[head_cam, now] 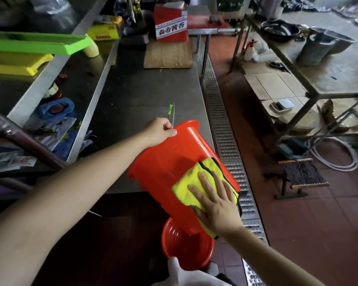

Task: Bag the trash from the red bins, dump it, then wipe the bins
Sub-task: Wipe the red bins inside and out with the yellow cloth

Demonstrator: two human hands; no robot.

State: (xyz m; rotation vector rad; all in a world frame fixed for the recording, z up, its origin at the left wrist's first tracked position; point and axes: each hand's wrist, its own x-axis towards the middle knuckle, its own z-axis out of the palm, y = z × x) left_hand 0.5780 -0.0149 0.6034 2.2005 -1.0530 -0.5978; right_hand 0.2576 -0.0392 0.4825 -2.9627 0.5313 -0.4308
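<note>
While L hand (160, 131) grips tilted red bin (170, 162) by its base, R hand (215, 205) presses yellow cloth (191, 182) flat, fingers spread.

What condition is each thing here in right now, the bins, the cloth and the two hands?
Upper red bin: tilted on the steel table's edge, held up.
Lower red bin: upright on the floor, open, no trash visible inside.
Yellow cloth: pressed flat against the upper bin's side.
Left hand: closed around the bin's wire handle.
Right hand: fingers spread on the cloth.
</note>
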